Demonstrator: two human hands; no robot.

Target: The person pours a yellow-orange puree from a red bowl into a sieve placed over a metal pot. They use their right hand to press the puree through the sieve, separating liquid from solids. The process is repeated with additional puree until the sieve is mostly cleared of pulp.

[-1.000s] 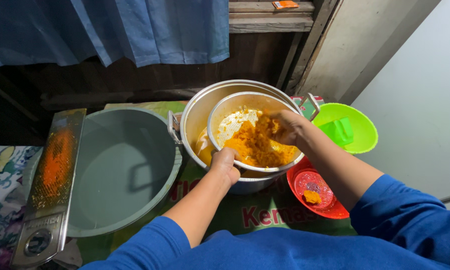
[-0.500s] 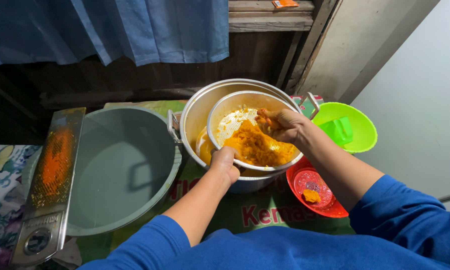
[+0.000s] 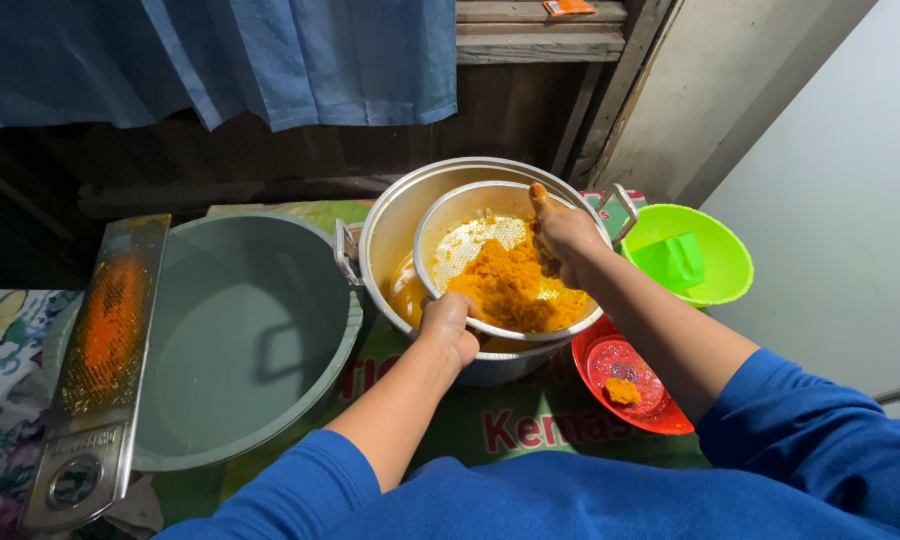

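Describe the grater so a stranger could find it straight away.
Start at the big grey basin left of the metal pot. The grater is the long flat metal strip lying across the basin's left rim, far from both hands. Unlike the round bowls around it, it is narrow and rectangular, its perforated face stained orange.

Soft, even light falls from above and the right, brightening the pale wall right of the metal pot (image 3: 410, 215). Behind the pot, under the blue curtain (image 3: 270, 55), lies deep shadow. Focus is sharp centrally; wide-angle bending shows toward the edges.
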